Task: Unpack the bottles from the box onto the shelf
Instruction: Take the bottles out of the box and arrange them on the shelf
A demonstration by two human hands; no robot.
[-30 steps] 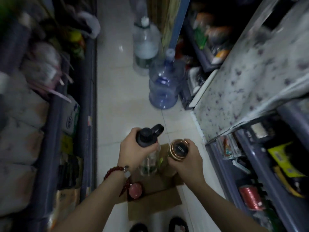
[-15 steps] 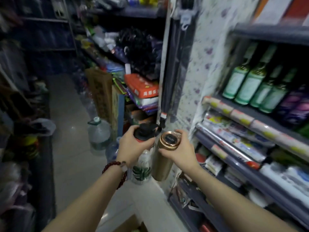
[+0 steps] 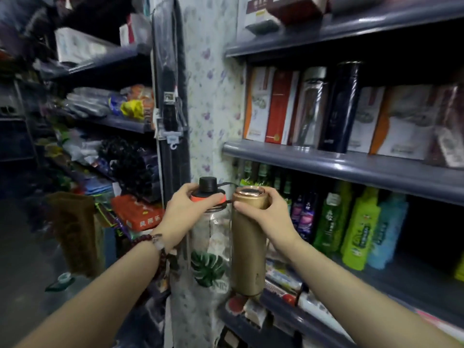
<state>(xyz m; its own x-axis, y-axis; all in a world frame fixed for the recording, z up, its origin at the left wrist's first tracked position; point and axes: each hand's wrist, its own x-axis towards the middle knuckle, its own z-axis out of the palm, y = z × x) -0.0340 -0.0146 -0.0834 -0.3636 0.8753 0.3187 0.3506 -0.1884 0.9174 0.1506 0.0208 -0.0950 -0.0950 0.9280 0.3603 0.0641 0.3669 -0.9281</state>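
My left hand grips the orange collar under the black cap of a clear bottle printed with a green leaf. My right hand holds a gold flask by its top. Both bottles hang upright, side by side, in front of the grey shelf unit. The upper shelf above them carries boxed flasks, a clear bottle and a dark blue flask. The box is out of view.
Green, purple and blue bottles fill the shelf level behind my right hand. A flowered side panel ends the unit. Crowded goods shelves run along the aisle on the left, with a brown cardboard piece standing on the floor.
My view swung up from the floor and box to the shelves. Both hands rose with the two bottles and now hold them before the shelf unit.
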